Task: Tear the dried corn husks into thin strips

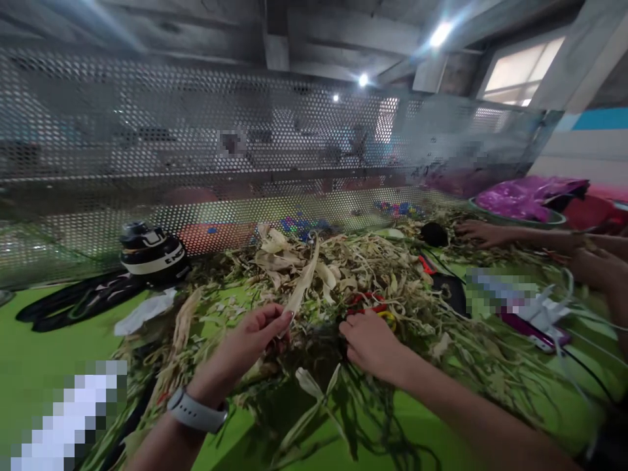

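My left hand [262,332], with a pale watch strap at the wrist, pinches the lower end of a long, pale dried husk strip [308,278]. To its right, my right hand [370,343] is closed low over the pile, its fingertips at dark stringy material; what they grip, if anything, is hidden. Just behind it lie a red loop [370,301] and a yellow loop [390,319], perhaps tool handles. A heap of dried husks [353,258] spreads behind both hands. In front, a few husk strips [318,405] lie crossed above the green surface [230,448].
A round black container [154,258] stands left beside a black strap [73,304] and a crumpled white piece [146,312]. At right are another person's hand [481,232], a power strip [547,311] with cables, and a basin [554,221] holding purple plastic. Perforated sheeting [196,144] closes the back.
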Available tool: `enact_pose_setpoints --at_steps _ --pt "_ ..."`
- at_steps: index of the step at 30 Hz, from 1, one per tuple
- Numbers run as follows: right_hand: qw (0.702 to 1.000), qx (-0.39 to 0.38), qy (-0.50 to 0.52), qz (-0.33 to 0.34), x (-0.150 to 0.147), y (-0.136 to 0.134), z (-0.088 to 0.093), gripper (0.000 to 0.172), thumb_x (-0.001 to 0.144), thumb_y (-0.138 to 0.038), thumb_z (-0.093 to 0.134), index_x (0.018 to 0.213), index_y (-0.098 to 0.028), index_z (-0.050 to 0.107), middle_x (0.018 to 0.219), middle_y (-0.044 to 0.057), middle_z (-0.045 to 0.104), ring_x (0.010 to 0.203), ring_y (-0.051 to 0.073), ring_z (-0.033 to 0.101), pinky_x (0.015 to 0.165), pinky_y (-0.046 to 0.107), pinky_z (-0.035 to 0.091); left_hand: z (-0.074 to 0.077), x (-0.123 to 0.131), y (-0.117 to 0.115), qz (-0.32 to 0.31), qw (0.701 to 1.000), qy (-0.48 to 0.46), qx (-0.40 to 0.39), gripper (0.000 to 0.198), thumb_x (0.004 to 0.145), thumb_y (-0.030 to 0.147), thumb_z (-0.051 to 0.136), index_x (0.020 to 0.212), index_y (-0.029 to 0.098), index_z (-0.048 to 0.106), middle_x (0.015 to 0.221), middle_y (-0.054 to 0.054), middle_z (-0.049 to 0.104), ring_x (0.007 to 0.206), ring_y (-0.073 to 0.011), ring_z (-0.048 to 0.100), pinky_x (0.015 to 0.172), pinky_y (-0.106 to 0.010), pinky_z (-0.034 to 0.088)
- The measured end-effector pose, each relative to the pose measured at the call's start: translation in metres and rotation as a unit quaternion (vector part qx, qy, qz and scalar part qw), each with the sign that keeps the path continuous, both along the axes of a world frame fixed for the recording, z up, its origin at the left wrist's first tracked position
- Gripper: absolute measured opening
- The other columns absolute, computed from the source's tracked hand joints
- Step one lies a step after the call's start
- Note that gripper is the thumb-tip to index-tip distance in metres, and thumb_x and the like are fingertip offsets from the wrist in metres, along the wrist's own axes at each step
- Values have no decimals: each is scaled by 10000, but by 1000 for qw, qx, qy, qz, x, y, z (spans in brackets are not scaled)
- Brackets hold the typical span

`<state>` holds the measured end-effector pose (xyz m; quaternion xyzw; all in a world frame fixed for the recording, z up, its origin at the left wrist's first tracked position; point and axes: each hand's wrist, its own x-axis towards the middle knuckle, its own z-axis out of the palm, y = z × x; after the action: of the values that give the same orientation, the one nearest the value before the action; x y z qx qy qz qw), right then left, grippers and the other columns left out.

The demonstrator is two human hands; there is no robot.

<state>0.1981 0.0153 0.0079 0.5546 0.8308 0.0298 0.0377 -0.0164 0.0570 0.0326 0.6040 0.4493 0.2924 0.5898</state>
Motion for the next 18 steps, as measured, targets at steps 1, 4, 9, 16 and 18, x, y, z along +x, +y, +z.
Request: enact_pose_setpoints --at_steps 1,4,9,16,18 --pt "1000 22 -2 -4 3 -1 6 144 743 -145 533 868 -142 606 871 96 630 815 219 566 737 331 345 -1 0 0 -3 1000 -1 0 357 690 507 587 700 160 505 552 43 526 465 -72 412 463 -197 311" --pt "992 117 -7 -38 17 -8 29 153 798 -99 480 839 -155 616 868 95 615 811 215 543 723 335 317 -1 0 0 -4 1000 -7 -1 362 685 512 592 708 160 512 549 47 519 468 -74 410 467 -199 317" --pt "954 235 119 -140 53 -3 45 182 829 -135 469 917 -169 624 886 97 629 809 222 557 751 353 335 -1 1 -2 3 1000 -21 6 371 682 517 597 722 156 525 555 47 512 477 -76 403 488 -203 321" --pt "740 -94 645 -168 60 21 35 200 643 -325 682 738 -164 610 688 -5 640 637 149 584 626 265 445 0 2 -2 0 999 -30 22 364 707 513 583 691 156 520 564 38 507 494 -82 408 492 -203 323" --pt "687 -143 694 -158 50 18 35 249 604 -328 722 758 -159 625 721 -5 643 659 138 587 641 251 450 1 3 -3 -1 999 -44 22 345 713 493 592 708 153 534 577 39 501 510 -81 411 499 -198 328"
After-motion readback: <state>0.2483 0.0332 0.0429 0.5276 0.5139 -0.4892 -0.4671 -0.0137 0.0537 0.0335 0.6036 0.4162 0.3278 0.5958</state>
